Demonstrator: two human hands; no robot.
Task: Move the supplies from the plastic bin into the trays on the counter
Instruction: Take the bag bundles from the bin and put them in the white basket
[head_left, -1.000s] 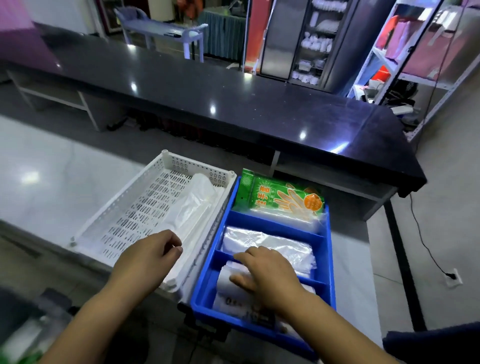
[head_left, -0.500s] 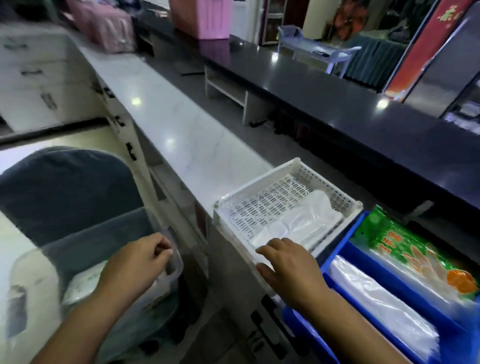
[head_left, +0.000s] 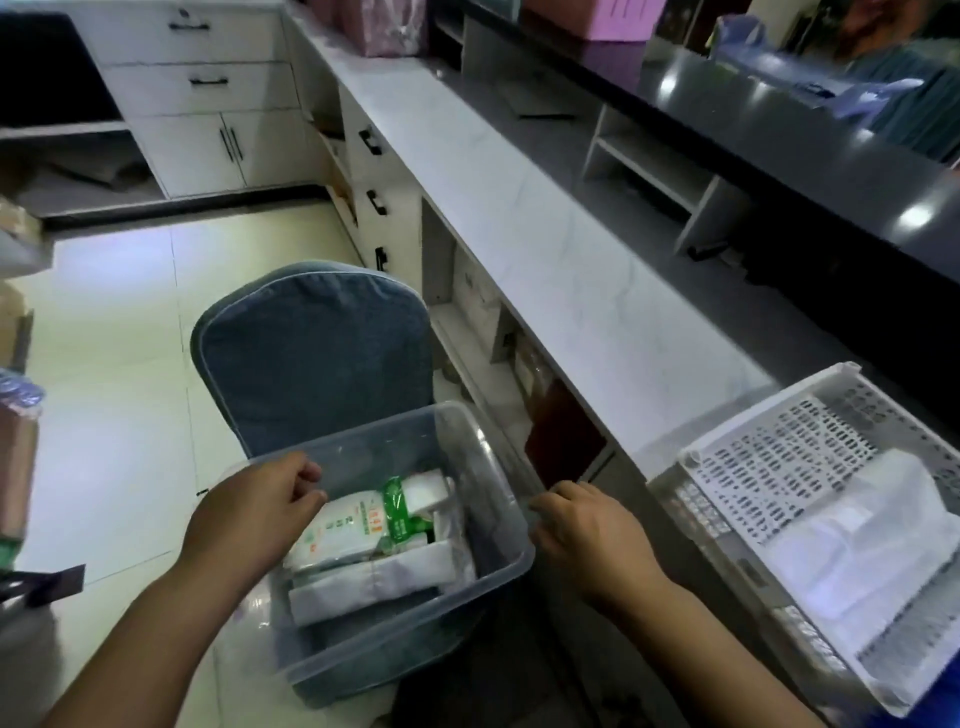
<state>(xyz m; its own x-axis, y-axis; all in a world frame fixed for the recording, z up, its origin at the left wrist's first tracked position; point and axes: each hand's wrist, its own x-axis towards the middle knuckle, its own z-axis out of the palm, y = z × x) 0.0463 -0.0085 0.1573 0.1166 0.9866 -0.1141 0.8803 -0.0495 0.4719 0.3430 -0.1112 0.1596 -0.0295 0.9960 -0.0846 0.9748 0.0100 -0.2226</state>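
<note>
- my left hand is over the plastic bin's 9 o'clock rim, fingers curled
- my right hand is at its 3 o'clock rim, curled
- i cannot tell whether either grips anything
- supplies lie in the bin
- white tray is at 3 o'clock

The white tray at 3 o'clock runs off the right edge, and only a sliver of the blue tray shows at 5 o'clock. The left hand and right hand curl their fingertips out of sight at the plastic bin rim, so any grip is unclear. The print on the packet is too small to read.
</note>
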